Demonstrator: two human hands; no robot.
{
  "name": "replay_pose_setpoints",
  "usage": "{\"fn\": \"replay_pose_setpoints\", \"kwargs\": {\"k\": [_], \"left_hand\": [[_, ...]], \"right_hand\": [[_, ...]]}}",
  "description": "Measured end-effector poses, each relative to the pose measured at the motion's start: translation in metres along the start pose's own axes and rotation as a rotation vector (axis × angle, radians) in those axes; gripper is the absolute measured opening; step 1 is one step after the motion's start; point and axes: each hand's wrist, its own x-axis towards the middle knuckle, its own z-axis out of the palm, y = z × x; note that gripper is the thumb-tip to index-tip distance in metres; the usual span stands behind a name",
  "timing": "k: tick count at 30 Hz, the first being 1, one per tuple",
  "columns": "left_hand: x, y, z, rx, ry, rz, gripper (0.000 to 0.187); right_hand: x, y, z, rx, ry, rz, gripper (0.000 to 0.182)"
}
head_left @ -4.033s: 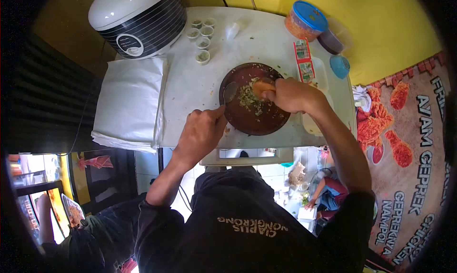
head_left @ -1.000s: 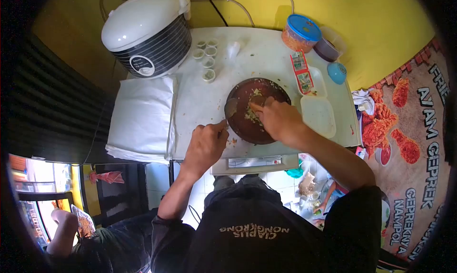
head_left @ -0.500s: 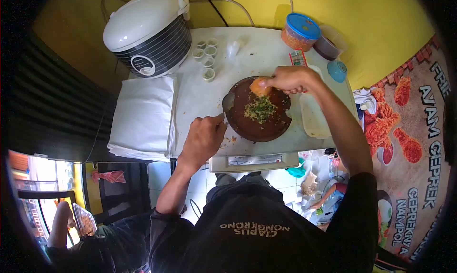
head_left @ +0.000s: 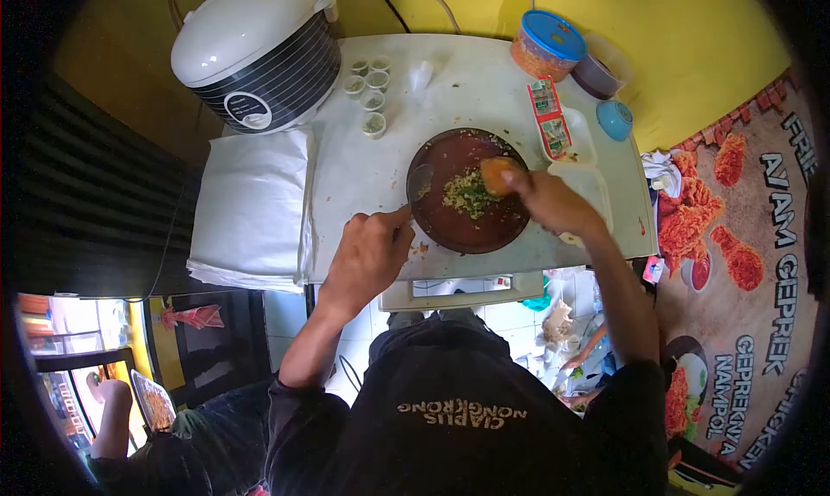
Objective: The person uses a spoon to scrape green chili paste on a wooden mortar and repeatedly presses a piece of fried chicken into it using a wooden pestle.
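Note:
A dark brown mortar dish stands on the table, with a heap of crushed green and yellow bits in its middle. My right hand grips an orange-brown pestle, whose rounded head sits at the right edge of the heap. At the dish's left side, my left hand is closed around the handle of a metal spoon. The spoon's bowl lies against the inner left rim.
Left of the dish is a stack of white paper, below a rice cooker. Several small cups stand behind. To the right are red sachets, an open white box, a blue-lidded tub and a blue bowl.
My right hand and the pestle have moved right and toward me, uncovering the sachets. My left hand still holds the spoon in nearly the same spot. The view has shifted slightly.

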Motion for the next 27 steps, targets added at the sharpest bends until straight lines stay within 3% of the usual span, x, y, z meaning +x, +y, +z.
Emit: {"fn": "replay_pose_setpoints", "kwargs": {"k": [1, 3, 4, 6, 7, 9, 11, 13, 16, 17, 19, 21, 23, 24, 25, 27], "left_hand": [[0.0, -0.005, 0.005, -0.001, -0.001, 0.001, 0.018], [-0.001, -0.017, 0.021, 0.089, 0.053, 0.095, 0.017], [0.002, -0.015, 0.021, 0.083, 0.039, 0.094, 0.017], [0.013, -0.011, 0.018, -0.108, -0.049, -0.045, 0.016], [0.012, -0.011, 0.021, -0.112, -0.057, -0.04, 0.016], [0.01, -0.015, 0.023, -0.045, -0.005, -0.035, 0.014], [0.009, -0.005, 0.011, -0.043, -0.06, -0.089, 0.013], [0.014, -0.002, 0.006, -0.04, -0.091, -0.149, 0.012], [0.012, -0.004, 0.006, -0.011, -0.189, -0.14, 0.013], [0.011, -0.005, 0.007, 0.026, -0.192, -0.113, 0.014], [0.011, -0.005, 0.008, 0.066, -0.189, -0.09, 0.014], [0.012, -0.004, 0.007, 0.021, -0.214, -0.137, 0.015], [0.012, -0.004, 0.008, 0.032, -0.213, -0.142, 0.014], [0.012, -0.003, 0.01, 0.035, -0.216, -0.151, 0.014], [0.009, -0.001, 0.012, 0.031, -0.237, -0.157, 0.014], [0.011, -0.001, 0.013, -0.003, -0.191, -0.108, 0.013]], "right_hand": [[0.003, -0.006, 0.013, 0.001, 0.001, 0.001, 0.073], [0.012, -0.011, 0.038, -0.518, 0.358, -0.243, 0.064], [0.014, -0.022, 0.035, -0.512, 0.352, -0.231, 0.064], [0.026, -0.06, 0.002, -0.566, -0.039, -0.103, 0.057], [0.025, -0.087, -0.01, -0.565, -0.234, 0.155, 0.052], [0.028, -0.063, -0.002, -0.578, -0.106, -0.038, 0.049], [0.017, -0.014, 0.056, -0.748, 0.34, -0.261, 0.045], [0.01, -0.031, 0.038, -0.681, 0.327, -0.283, 0.051], [0.022, -0.05, -0.003, -0.362, -0.083, 0.054, 0.063], [0.021, -0.046, -0.002, -0.372, -0.085, 0.053, 0.063], [0.016, -0.042, 0.005, -0.44, 0.039, -0.11, 0.063], [0.005, -0.039, 0.034, -0.492, 0.115, -0.09, 0.059], [0.007, -0.033, 0.059, -0.608, 0.347, -0.132, 0.056], [0.012, -0.031, 0.053, -0.691, 0.341, -0.275, 0.04], [0.019, -0.037, 0.042, -0.68, 0.328, -0.261, 0.04], [0.039, -0.059, 0.007, -0.72, -0.088, -0.049, 0.035]]}}
